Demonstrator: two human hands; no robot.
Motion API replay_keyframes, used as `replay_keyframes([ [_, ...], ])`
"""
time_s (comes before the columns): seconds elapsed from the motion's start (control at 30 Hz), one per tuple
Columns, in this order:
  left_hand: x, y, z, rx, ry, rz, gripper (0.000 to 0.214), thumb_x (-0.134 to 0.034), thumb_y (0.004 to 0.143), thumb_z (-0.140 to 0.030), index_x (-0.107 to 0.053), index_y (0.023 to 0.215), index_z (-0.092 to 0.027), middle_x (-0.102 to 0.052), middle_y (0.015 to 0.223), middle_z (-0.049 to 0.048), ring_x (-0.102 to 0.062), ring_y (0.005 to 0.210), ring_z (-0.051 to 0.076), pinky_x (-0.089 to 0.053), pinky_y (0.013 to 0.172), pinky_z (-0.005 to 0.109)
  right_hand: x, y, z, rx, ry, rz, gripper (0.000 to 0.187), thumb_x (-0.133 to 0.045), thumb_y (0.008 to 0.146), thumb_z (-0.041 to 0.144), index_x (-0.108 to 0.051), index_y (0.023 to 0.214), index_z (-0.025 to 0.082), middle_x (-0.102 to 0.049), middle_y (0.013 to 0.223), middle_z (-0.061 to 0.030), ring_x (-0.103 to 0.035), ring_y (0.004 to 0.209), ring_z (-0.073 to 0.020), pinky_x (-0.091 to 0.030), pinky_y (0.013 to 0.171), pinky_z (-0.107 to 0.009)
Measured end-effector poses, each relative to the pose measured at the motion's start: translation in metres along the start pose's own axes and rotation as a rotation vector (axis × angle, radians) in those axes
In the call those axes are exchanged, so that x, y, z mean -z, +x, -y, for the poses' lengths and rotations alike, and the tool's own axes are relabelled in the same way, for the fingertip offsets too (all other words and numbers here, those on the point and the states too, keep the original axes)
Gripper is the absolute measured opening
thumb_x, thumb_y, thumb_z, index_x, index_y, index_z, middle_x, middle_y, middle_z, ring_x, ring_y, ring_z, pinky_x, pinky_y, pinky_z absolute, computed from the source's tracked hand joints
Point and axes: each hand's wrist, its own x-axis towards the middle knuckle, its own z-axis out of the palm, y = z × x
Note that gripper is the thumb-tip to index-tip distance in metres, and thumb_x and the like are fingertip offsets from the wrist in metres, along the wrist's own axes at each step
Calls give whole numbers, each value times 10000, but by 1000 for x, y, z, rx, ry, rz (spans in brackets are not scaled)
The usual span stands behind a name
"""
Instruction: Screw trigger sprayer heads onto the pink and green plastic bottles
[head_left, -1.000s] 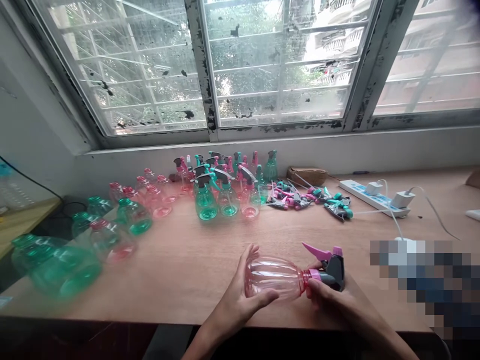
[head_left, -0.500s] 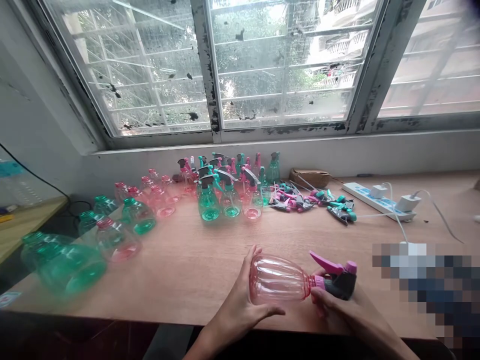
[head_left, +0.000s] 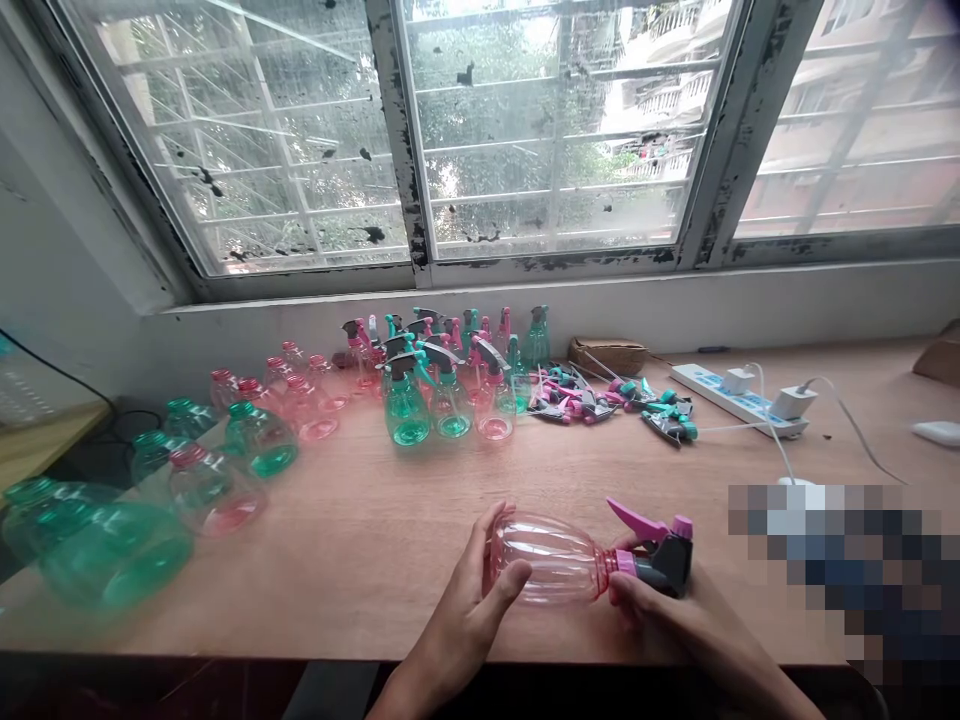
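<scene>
A clear pink spray bottle [head_left: 551, 560] lies sideways in the air above the front of the table, its base to the left. My left hand [head_left: 476, 600] wraps round the base end, thumb across the near side. At the neck, my right hand [head_left: 675, 605] grips around the magenta collar, with the thumb on the near side and the other fingers mostly hidden. The spray head [head_left: 667, 555], black with a magenta trigger pointing up and left, sits on the bottle's neck.
Headless green and pink bottles [head_left: 217, 490] stand at the left. Bottles with spray heads [head_left: 409, 410] cluster at the back middle, beside a pile of loose spray heads [head_left: 577, 395]. A white power strip [head_left: 739, 400] with plugged-in cables lies at the right, near a brown box [head_left: 607, 355].
My left thumb has moved from below the bottle up onto its near side. The camera view has shifted slightly, and the right hand keeps its hold at the neck.
</scene>
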Motion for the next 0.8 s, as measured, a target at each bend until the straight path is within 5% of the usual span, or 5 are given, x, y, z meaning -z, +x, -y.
replay_keyframes([
  [0.4, -2, 0, 0, -7, -30, 3, 640, -610, 935, -471, -343, 1471, -241, -374, 1573, 123, -339, 1455, 306, -250, 1208, 474, 6, 5, -3, 33, -10, 37, 365, -736, 813, 539, -619, 881, 200, -673, 612, 1, -610, 548, -192, -467, 581, -330],
  [0.67, -2, -4, -8, -3, 96, 78, 1042, -840, 746, -275, -175, 1549, -289, -263, 1619, 124, -254, 1493, 312, -206, 1233, 477, 5, 2, 0, 51, 86, 2, 377, -701, 849, 547, -602, 930, 192, -690, 667, -12, -626, 523, -187, -455, 550, -321],
  [0.8, 0, -4, -5, -16, 63, 103, 1266, -917, 630, -389, -75, 1575, -327, -129, 1666, 95, -145, 1520, 345, -146, 1237, 513, 6, 3, -4, 36, 97, 20, 410, -744, 806, 550, -619, 950, 188, -698, 650, -11, -633, 517, -191, -480, 549, -328],
])
